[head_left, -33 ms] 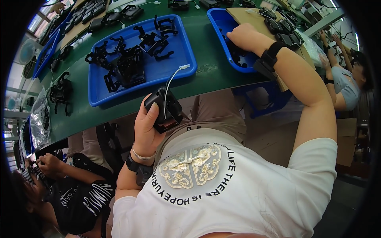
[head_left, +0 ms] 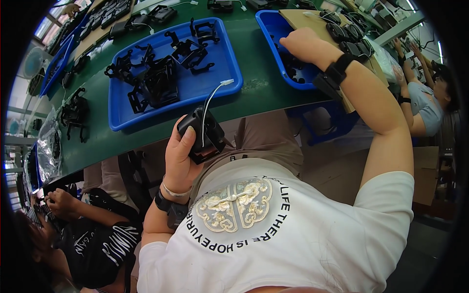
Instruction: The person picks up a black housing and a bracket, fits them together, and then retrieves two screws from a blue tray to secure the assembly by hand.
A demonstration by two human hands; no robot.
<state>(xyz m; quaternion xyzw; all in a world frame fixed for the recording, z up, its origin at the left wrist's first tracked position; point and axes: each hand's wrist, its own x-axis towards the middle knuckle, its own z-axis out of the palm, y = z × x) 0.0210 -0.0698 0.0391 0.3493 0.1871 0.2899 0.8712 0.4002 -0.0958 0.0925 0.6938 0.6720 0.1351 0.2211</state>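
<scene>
In my left hand (head_left: 181, 151) is a black plastic housing (head_left: 207, 134) with a white cable (head_left: 205, 108) ending in a small white connector. My thumb presses its side, just off the table's front edge. My right hand (head_left: 305, 45) reaches over the smaller blue tray (head_left: 273, 53) at the right, its fingers curled together and pointing down. What they hold, if anything, is hidden. Small black parts (head_left: 294, 71) lie in that tray beneath the hand. Between the hands stands a larger blue tray (head_left: 229, 93) with several black brackets (head_left: 188, 51) piled in it.
A cardboard sheet (head_left: 298, 22) with black housings (head_left: 344, 34) lies right of the small tray. On the green table (head_left: 254, 100), another black bracket (head_left: 74, 112) and a clear plastic bag (head_left: 49, 146) are at the left. Co-workers sit at the left (head_left: 97, 249) and right (head_left: 425, 102).
</scene>
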